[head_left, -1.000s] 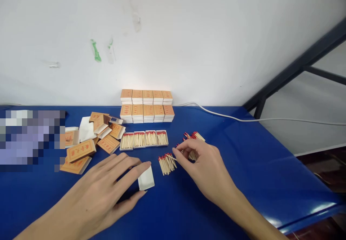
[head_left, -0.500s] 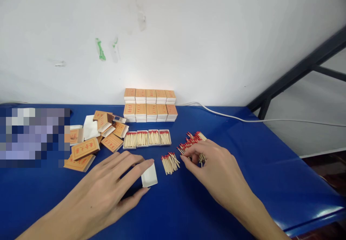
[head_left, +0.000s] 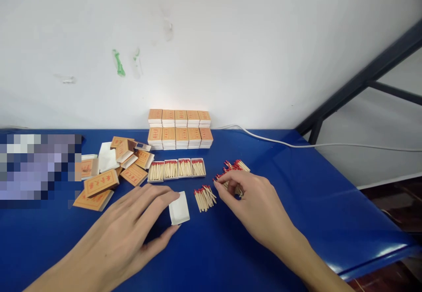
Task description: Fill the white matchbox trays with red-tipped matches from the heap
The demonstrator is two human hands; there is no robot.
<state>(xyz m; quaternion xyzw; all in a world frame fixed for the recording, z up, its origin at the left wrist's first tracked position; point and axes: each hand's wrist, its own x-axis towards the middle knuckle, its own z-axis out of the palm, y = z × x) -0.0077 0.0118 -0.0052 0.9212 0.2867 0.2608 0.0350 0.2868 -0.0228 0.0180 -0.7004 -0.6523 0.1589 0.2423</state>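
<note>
Glossy blue table [head_left: 217, 257] is spreading below a pale wall [head_left: 250, 55]. Nearest, the left hand [head_left: 132, 221] is lightly holding a small white tray [head_left: 180, 209], its forefinger resting on the upper left corner and its thumb touching the lower edge. The right hand [head_left: 255, 197] is curling, thumb and forefinger tips close together; whether they are pinching a match cannot be told. Just left of that thumb, between it and the tray, a small bunch of matches [head_left: 204, 199] is lying with red heads pointing away. Partly under the right hand and beyond it, a loose match pile [head_left: 242, 166] is spreading. To the left, orange matchbox covers [head_left: 102, 183] are lying in a heap, showing large red Chinese characters, too soft to be read surely. Four filled trays [head_left: 184, 169] are standing side by side past the bunch. Farther back, two rows of stacked matchboxes [head_left: 181, 135] are bearing similar orange labels, their smaller red characters blurring. Behind, a white cable [head_left: 263, 138] is running along the table.
</note>
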